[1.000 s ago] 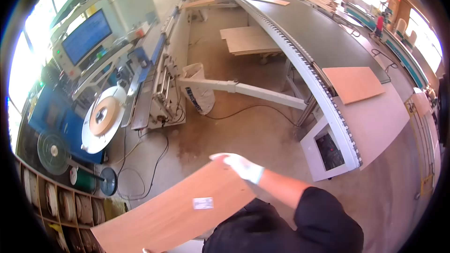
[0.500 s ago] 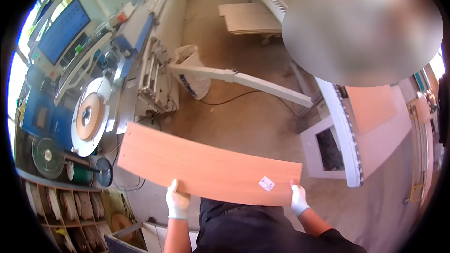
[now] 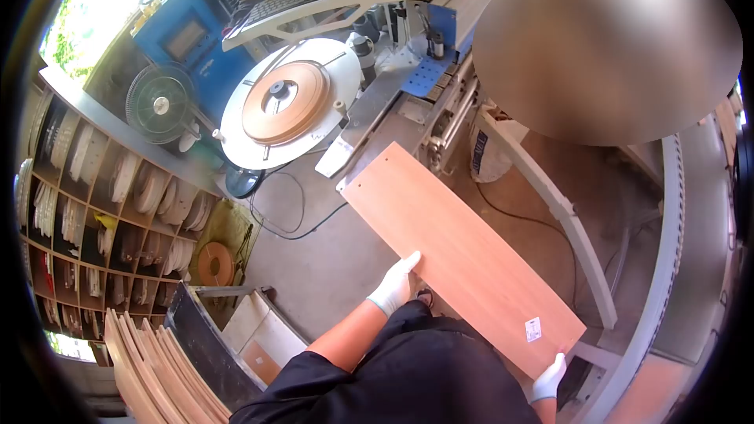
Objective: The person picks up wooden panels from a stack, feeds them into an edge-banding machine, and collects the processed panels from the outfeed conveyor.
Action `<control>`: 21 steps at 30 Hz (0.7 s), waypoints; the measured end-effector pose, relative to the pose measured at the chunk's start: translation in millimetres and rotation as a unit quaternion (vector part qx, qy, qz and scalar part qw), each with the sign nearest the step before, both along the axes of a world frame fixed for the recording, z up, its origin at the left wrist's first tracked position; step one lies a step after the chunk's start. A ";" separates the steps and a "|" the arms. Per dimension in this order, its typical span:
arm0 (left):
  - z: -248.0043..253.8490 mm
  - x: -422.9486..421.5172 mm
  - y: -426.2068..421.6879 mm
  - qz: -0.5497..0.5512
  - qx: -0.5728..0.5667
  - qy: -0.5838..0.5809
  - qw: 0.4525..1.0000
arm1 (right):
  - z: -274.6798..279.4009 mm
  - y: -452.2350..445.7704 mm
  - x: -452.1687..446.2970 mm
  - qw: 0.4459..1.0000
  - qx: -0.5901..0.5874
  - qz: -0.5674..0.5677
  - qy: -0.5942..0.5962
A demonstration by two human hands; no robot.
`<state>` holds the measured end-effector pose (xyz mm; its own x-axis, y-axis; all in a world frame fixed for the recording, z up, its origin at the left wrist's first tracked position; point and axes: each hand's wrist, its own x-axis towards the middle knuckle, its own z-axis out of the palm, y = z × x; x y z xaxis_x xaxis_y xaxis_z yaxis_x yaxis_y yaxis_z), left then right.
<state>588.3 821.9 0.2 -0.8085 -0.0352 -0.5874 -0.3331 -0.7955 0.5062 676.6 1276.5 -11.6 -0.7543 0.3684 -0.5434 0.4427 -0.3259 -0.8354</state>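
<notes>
A long wood-coloured panel (image 3: 463,259) with a small white label (image 3: 533,330) is held out in front of my body, slanting from upper left to lower right. My left hand (image 3: 399,283), in a white glove, grips its near long edge, with the thumb on top and the other fingers hidden beneath. At the lower right end, my gloved right hand (image 3: 550,378) grips the corner close to the label. Small holes show near the panel's ends. Its far end overlaps the edge of the machine (image 3: 408,110) in view.
A disc carrying a roll of edge banding (image 3: 287,106) stands at upper left, beside a fan (image 3: 161,104). Shelves with many rolls (image 3: 110,196) line the left. Stacked panels (image 3: 161,369) stand lower left. A grey beam (image 3: 561,208) and cables cross the floor. A large blurred oval covers the upper right.
My view has swung left, bringing the roll disc and shelves toward the middle. The panel has turned from nearly crosswise to a steep slant, still in both hands.
</notes>
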 end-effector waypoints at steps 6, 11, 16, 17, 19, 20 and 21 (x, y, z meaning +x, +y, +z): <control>-22.5 -50.4 -33.8 -0.108 -0.020 -0.097 0.989 | 3.0 16.4 -106.9 0.999 0.007 0.052 0.001; -17.9 -87.9 -30.7 -0.115 -0.064 -0.101 0.986 | -35.5 62.8 -186.3 0.993 0.088 0.072 0.003; -7.7 -126.8 -16.6 -0.114 -0.069 -0.102 0.986 | -20.3 62.8 -259.6 0.991 0.060 0.110 -0.038; -7.4 -139.6 -15.2 -0.100 -0.069 -0.103 0.987 | -7.6 49.7 -270.9 0.990 0.065 0.107 -0.059; -5.3 -165.9 -13.0 -0.093 -0.069 -0.124 0.985 | 12.4 26.3 -291.0 0.990 0.005 0.127 -0.065; -1.9 -178.5 -12.6 -0.082 -0.070 -0.124 0.986 | -7.2 48.2 -297.1 0.987 0.038 0.148 -0.044; 4.3 -193.3 -13.9 -0.092 -0.080 -0.121 0.985 | -23.0 63.1 -306.4 0.983 0.070 0.167 -0.021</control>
